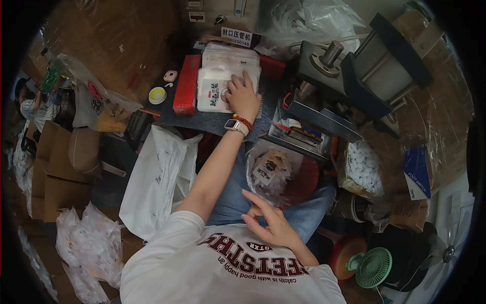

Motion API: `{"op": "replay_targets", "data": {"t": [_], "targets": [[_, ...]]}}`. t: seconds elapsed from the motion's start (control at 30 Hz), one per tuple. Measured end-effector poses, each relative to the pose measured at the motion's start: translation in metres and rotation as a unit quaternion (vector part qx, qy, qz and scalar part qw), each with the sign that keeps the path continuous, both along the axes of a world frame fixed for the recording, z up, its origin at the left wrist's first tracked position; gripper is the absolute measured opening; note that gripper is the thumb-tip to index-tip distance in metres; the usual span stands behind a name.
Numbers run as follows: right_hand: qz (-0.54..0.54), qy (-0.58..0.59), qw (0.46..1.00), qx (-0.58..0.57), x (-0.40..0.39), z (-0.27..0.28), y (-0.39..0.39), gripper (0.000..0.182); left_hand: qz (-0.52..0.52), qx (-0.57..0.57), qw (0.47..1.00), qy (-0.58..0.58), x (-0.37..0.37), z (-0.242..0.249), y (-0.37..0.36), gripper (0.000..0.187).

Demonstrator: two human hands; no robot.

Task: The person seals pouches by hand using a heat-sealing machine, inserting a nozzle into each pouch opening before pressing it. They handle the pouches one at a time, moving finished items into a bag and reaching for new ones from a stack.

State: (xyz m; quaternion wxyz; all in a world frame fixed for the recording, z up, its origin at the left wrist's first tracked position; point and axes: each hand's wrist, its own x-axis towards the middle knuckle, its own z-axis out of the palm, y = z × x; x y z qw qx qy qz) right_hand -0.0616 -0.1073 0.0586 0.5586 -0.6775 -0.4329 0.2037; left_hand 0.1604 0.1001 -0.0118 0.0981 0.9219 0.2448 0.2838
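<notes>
My left hand (244, 97) lies with its fingers spread on the top pouch of a stack of white printed pouches (210, 91), on the dark work surface (195, 120). A light watch and a red bead bracelet circle that wrist. Lower down, over my lap, my right hand (271, 221) hangs in the air with its fingers apart and nothing in them. Between my legs and the work surface, a red basket (306, 180) holds several printed pouches (272, 169). A red box (187, 85) stands left of the stack.
Right of the stack stands a metal press machine (324, 66). A white earphone case (170, 76) and a round yellow-and-white container (157, 95) lie at the left. A white bag (154, 177) hangs beside my left arm. Lower right are a bag of white pieces (362, 167) and a green fan (373, 267).
</notes>
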Motion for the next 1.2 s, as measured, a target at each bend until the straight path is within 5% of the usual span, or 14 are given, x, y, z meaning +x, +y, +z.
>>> {"op": "replay_targets", "data": {"t": [0.2, 0.3, 0.4, 0.6, 0.7, 0.8, 0.83, 0.93, 1.07, 1.2], "targets": [[-0.029, 0.014, 0.999, -0.042, -0.018, -0.018, -0.006, 0.054, 0.109, 0.135, 0.985, 0.001, 0.033, -0.010, -0.005, 0.077], [-0.048, -0.035, 0.997, -0.045, -0.021, -0.021, -0.010, 0.049, 0.009, 0.036, 0.999, -0.018, 0.015, 0.009, 0.014, 0.081], [-0.069, -0.050, 0.996, -0.040, -0.019, -0.025, -0.014, 0.047, -0.104, -0.204, 0.971, -0.076, -0.026, 0.049, 0.050, 0.086], [-0.044, -0.028, 0.997, -0.050, -0.019, -0.032, -0.007, 0.042, -0.157, -0.249, 0.926, -0.238, -0.089, 0.084, 0.120, 0.074], [-0.023, -0.047, 0.997, -0.051, -0.017, -0.038, 0.002, 0.038, -0.277, -0.474, 0.761, -0.345, -0.122, 0.119, 0.127, 0.061], [-0.009, -0.053, 0.997, -0.059, -0.015, -0.042, 0.010, 0.035, -0.298, -0.550, 0.692, -0.361, -0.113, 0.110, 0.123, 0.059], [-0.001, -0.055, 0.996, -0.065, -0.014, -0.043, 0.012, 0.033, -0.302, -0.548, 0.699, -0.346, -0.095, 0.087, 0.128, 0.061], [-0.032, -0.077, 0.996, -0.032, -0.012, -0.046, 0.012, 0.032, -0.179, -0.228, 0.921, -0.260, -0.050, 0.019, 0.118, 0.064], [-0.127, -0.109, 0.984, -0.056, 0.003, -0.036, -0.025, 0.025, -0.119, -0.245, 0.938, -0.213, -0.042, 0.015, 0.104, 0.061], [-0.392, -0.021, 0.919, -0.043, 0.035, -0.023, -0.098, 0.022, -0.177, -0.188, 0.938, -0.230, -0.037, 0.014, 0.107, 0.059]]}}
